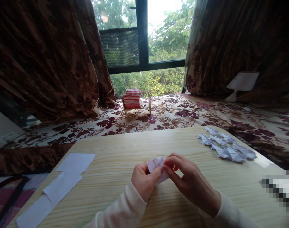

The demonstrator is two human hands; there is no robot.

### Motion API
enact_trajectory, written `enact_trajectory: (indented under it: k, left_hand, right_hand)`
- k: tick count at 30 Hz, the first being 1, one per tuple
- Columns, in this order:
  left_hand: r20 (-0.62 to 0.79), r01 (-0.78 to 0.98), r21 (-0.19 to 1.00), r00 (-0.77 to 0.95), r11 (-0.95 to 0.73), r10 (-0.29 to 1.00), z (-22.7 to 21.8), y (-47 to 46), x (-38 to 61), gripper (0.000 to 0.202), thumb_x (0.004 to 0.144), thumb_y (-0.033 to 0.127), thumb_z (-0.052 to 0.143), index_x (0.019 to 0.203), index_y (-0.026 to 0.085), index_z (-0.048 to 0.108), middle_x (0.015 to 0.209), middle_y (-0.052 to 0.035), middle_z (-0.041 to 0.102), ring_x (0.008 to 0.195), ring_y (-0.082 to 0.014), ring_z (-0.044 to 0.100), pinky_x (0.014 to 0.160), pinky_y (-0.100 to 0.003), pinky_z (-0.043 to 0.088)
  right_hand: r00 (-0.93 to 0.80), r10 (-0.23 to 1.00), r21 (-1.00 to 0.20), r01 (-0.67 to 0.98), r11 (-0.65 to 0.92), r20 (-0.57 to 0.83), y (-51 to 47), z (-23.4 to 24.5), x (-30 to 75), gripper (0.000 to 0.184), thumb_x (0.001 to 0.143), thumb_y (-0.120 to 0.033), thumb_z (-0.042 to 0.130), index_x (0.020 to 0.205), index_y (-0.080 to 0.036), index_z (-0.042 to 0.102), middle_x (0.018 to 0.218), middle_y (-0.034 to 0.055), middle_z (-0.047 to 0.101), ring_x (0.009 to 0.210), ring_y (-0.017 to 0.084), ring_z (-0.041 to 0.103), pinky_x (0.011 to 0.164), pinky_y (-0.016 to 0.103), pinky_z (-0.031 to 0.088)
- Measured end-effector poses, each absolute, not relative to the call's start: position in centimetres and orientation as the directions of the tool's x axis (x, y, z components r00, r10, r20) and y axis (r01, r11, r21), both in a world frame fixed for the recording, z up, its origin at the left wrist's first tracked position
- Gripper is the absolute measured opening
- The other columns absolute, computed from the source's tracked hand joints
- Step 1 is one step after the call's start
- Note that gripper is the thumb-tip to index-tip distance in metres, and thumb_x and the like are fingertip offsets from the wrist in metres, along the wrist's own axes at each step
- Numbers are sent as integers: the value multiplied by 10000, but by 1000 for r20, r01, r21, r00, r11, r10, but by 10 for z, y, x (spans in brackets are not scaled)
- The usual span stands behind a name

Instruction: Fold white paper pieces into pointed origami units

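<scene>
A small folded piece of white paper (156,166) sits between both my hands, just above the light wooden table (111,190). My left hand (144,182) pinches its left side with thumb and fingers closed. My right hand (190,183) grips its right edge, fingers curled over the fold. Most of the paper is hidden by my fingers.
Flat white paper sheets (61,182) lie at the table's left. Several finished folded paper shapes (226,147) cluster at the far right. Beyond the table, a floral cloth holds a small wooden rack with striped fabric (133,99), below a window with curtains. A blurred patch (280,190) covers the right edge.
</scene>
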State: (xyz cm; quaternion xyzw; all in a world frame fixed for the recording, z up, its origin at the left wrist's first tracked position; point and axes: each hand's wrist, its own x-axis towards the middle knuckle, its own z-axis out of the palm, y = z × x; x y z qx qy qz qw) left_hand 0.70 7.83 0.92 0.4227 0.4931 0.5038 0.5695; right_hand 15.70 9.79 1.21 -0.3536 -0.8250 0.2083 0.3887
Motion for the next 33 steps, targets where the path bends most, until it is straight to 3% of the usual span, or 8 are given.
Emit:
enact_trajectory:
  k: [4,7,11,22,27,33]
  left_hand:
    - [-142,-142,980,-12,139,990,11,78,9,358,581,348,737,803,67,722,750,-103,717,719,-233,637,696,-316,489]
    - [-130,-123,984,-28,126,991,11,77,9,310,605,328,707,785,77,723,746,-88,719,709,-225,639,692,-311,489]
    - [-114,-107,988,-31,110,993,10,76,9,243,618,297,689,748,94,726,728,-69,720,698,-213,639,668,-287,485]
    - [-149,-144,979,-1,147,989,10,77,8,288,614,332,723,791,105,742,767,-73,728,720,-223,664,692,-284,517]
    - [-148,-132,980,10,147,989,9,77,7,294,629,332,724,812,103,741,747,-67,727,732,-232,666,707,-294,519]
    - [-194,-195,960,57,202,979,16,77,9,399,499,429,794,746,119,746,685,-50,709,631,-156,616,637,-236,499]
  right_hand:
    - [-395,815,-721,396,568,425,100,11,156,91,835,-216,498,759,-189,539,710,8,562,638,135,531,598,256,427]
    - [-372,891,-853,346,392,259,102,12,156,146,829,-306,519,786,-174,561,703,15,603,630,141,554,584,253,439]
    - [-433,897,-936,273,224,88,102,14,155,272,820,-403,517,759,-147,586,687,35,609,628,151,541,559,254,424]
    - [-469,879,-963,184,196,89,102,20,155,302,841,-410,461,718,-147,549,657,6,520,602,119,440,534,226,359]
    - [-448,886,-918,290,270,119,104,19,157,350,858,-418,421,628,-164,494,603,-13,446,580,116,409,534,236,335]
    - [-438,894,-920,304,246,95,103,16,155,328,844,-414,423,654,-158,498,601,-13,437,570,117,392,517,242,317]
